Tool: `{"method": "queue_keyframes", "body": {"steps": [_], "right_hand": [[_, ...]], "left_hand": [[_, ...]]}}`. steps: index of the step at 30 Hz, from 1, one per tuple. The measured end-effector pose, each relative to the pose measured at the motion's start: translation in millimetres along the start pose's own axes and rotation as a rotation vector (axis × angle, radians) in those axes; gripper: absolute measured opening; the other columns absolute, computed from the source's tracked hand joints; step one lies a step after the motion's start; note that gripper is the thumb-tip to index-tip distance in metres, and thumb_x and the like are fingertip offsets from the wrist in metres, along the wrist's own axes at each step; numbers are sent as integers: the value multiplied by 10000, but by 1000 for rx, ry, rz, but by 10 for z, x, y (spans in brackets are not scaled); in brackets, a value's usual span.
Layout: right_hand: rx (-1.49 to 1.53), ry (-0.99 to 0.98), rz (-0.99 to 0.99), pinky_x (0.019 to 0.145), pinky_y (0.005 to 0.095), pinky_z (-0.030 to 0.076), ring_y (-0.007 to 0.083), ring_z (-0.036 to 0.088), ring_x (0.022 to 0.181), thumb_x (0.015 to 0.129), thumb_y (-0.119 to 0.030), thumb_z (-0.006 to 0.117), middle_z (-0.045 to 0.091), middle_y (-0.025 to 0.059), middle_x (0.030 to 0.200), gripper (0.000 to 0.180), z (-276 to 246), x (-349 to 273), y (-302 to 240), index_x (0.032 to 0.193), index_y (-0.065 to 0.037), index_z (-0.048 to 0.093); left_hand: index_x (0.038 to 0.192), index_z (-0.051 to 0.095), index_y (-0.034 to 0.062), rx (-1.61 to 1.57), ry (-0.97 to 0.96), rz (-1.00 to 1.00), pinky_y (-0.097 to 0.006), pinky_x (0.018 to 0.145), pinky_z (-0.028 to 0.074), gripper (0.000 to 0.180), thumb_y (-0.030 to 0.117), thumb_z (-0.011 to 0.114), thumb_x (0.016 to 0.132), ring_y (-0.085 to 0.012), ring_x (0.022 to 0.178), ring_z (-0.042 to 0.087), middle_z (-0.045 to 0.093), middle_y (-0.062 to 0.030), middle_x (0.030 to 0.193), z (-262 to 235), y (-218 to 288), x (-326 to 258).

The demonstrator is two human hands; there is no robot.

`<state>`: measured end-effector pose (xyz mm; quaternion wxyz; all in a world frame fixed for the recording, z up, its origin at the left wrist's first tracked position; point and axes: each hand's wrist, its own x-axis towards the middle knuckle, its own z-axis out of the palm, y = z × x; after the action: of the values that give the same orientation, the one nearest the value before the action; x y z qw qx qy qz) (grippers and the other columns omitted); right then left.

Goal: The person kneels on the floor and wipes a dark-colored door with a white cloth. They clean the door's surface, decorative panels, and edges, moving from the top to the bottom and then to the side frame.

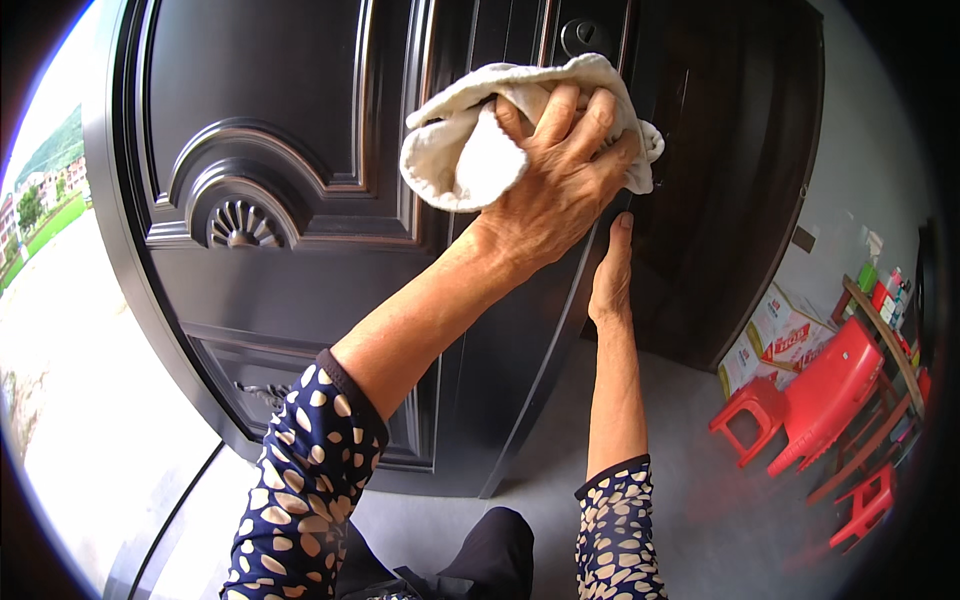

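A dark panelled door (300, 290) with bronze-toned trim and a carved shell ornament stands in front of me. My left hand (560, 165) presses a bunched white cloth (470, 155) flat against it, just below the round lock (580, 38). Fingers bent, that hand grips the cloth, and a fold hangs out on its left side. Lower and to the right, my right hand (612, 270) is at the door's free edge, thumb pointing up along it. It appears to hold the edge; its other fingers are hidden.
Behind the door's edge is a dark brown door or panel (720, 200). At the right stand red plastic stools (750, 415), a red plastic chair (835, 385), printed cartons (785, 325) and a wooden rack with bottles. Bright outdoor ground lies beyond the frame at left.
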<state>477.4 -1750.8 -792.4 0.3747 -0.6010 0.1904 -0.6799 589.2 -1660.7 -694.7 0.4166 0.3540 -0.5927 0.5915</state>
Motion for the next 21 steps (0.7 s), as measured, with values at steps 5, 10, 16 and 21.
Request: {"method": "queue_keyframes", "body": {"steps": [5, 10, 16, 21], "right_hand": [[9, -52, -71, 1083, 333, 170, 199, 247, 1312, 928, -573, 261, 321, 108, 1393, 713, 66, -70, -181, 1378, -19, 279], [27, -59, -86, 1016, 320, 292, 177, 401, 1198, 925, -579, 281, 466, 85, 1273, 671, 66, -60, -178, 1300, -41, 420], [79, 8, 76, 859, 286, 376, 137, 476, 970, 895, -619, 326, 512, 57, 1035, 642, -4, -33, -51, 1046, -21, 503], [-38, 114, -6, 1121, 318, 28, 215, 39, 1389, 879, -642, 298, 40, 164, 1497, 895, -42, -51, 55, 1399, 58, 94]], "left_hand": [[1166, 561, 260, -37, -134, 18, -515, 721, 455, 429, 202, 614, 744, -246, 1065, 436, 438, -43, 1179, -140, 127, -308], [1225, 501, 249, -33, -243, -11, -496, 678, 462, 500, 191, 597, 738, -253, 1067, 419, 401, -49, 1187, -236, 254, -459], [1196, 530, 176, -20, -332, -26, -287, 498, 464, 442, 201, 565, 755, -187, 949, 487, 468, -4, 1088, -317, 341, -1023], [1189, 535, 191, -109, -435, -128, -382, 694, 408, 453, 173, 580, 738, -198, 971, 484, 482, -13, 1073, -532, 332, -1547]]}}
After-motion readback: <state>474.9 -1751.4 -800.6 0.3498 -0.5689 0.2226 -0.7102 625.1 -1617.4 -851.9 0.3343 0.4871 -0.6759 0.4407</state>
